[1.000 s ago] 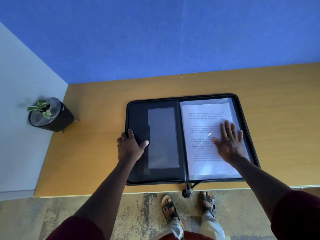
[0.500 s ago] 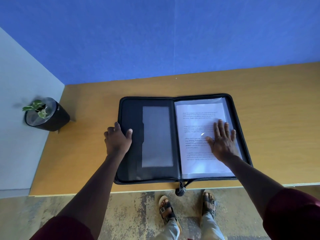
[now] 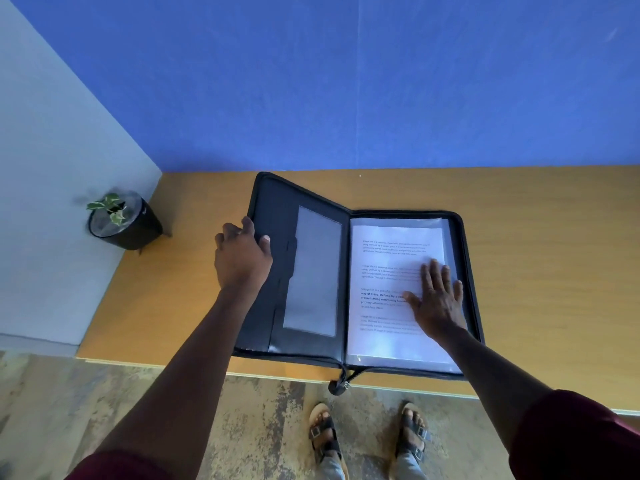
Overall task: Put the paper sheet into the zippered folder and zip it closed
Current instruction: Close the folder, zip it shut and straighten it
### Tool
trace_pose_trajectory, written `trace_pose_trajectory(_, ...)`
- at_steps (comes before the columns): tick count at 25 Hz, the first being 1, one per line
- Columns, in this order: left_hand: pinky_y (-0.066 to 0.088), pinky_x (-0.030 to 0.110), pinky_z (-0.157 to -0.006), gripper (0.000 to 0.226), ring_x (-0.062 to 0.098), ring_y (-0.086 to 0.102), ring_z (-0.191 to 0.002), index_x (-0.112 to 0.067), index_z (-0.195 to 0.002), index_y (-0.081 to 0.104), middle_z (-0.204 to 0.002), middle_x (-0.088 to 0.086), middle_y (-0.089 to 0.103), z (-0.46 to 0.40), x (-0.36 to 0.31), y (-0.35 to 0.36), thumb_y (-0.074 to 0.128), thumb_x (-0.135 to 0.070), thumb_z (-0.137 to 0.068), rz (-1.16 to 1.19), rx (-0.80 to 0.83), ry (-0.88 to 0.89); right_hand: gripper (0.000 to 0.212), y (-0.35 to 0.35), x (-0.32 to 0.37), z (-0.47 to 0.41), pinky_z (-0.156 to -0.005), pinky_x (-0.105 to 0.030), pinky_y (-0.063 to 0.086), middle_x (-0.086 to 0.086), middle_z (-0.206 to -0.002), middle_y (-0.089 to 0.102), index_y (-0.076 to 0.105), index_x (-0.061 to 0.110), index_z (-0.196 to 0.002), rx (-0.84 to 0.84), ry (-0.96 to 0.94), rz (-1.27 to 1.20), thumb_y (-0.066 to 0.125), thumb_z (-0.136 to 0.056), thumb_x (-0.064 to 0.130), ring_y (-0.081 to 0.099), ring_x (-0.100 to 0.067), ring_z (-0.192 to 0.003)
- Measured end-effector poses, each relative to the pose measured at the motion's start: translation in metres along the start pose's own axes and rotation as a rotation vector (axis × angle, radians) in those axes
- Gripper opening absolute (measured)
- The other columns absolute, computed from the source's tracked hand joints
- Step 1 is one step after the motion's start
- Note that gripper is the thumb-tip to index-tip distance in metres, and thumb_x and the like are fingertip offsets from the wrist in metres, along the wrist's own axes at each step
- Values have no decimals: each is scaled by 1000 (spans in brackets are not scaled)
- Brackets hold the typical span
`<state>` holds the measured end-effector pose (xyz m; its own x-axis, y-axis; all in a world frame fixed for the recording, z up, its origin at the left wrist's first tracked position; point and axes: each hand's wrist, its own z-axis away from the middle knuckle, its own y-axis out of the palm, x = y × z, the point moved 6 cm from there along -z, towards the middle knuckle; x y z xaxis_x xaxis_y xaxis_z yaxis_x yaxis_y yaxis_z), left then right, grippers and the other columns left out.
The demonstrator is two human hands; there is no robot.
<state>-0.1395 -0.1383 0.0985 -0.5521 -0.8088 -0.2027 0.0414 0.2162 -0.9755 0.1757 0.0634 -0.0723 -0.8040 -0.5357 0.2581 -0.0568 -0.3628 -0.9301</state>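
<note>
A black zippered folder lies open on the wooden desk. Its left cover is raised off the desk at an angle, and my left hand grips that cover's outer edge, thumb on the inside. The printed paper sheet lies on the folder's right half under a clear sleeve. My right hand rests flat on the sheet with fingers straight. The zipper pull hangs over the desk's front edge at the spine.
A small plant in a black pot stands at the desk's left end by the white wall. A blue wall backs the desk. My sandalled feet stand on the floor below the front edge.
My left hand took hold of the left cover's outer edge and lifted it off the desk. My right hand stayed flat on the sheet.
</note>
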Motion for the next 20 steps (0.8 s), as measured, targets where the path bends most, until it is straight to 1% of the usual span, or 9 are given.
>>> trace_pose_trajectory(4,50,44,-73,46,36,52,-111,-10,-139,48,-119,21,52,2,-26,-21,53,-31,-98,13,-20,20,77,-10,-8,0,-122,-52,2,-5,-163,-14,-4,18,-156,22,-59,14,34,-100,54,-13,-26,-150)
trace_pose_trajectory(8,43,36,-67,38,34,61,-101,-12,-134,56,-118,18,57,6,-53,-41,54,-25,-98,38,-61,12,75,-17,-15,0,-123,-49,4,-6,-164,-11,1,15,-157,42,-141,59,38,-100,50,-9,-26,-151)
trace_pose_trajectory(11,44,33,-67,35,32,65,-96,-13,-131,60,-119,14,63,8,-78,-55,55,-20,-97,105,-60,9,75,-22,-21,0,-124,-46,5,-6,-165,-7,5,16,-157,33,-199,88,42,-100,47,-5,-26,-152)
trace_pose_trajectory(13,49,33,-70,34,31,67,-94,-14,-130,60,-115,11,68,9,-96,-61,58,-19,-96,166,-31,25,75,-24,-26,-1,-124,-45,6,-6,-165,-5,6,15,-157,28,-230,115,43,-100,47,-3,-26,-152)
trace_pose_trajectory(15,56,35,-74,34,29,68,-88,-16,-129,60,-106,9,71,11,-113,-65,61,-21,-95,238,10,19,75,-26,-32,-2,-124,-45,7,-6,-165,-5,6,15,-157,27,-245,127,43,-100,46,-2,-27,-152)
trace_pose_trajectory(17,54,33,-73,34,26,67,-87,-15,-125,61,-102,5,70,13,-128,-65,64,-25,-93,291,65,-17,74,-27,-39,-2,-123,-45,6,-5,-165,-4,6,15,-157,28,-245,127,43,-100,45,-3,-27,-152)
trace_pose_trajectory(18,51,30,-70,32,25,67,-87,-12,-121,64,-99,3,69,15,-135,-62,66,-27,-92,325,108,-30,73,-28,-42,-3,-123,-45,6,-5,-164,-4,7,15,-157,25,-245,134,43,-101,44,-3,-27,-152)
trace_pose_trajectory(20,52,29,-63,29,26,71,-78,-7,-101,71,-87,4,72,23,-157,-49,67,-33,-90,420,225,-31,71,-29,-54,-3,-123,-46,4,-5,-164,-4,7,14,-157,24,-232,140,41,-102,42,-5,-26,-152)
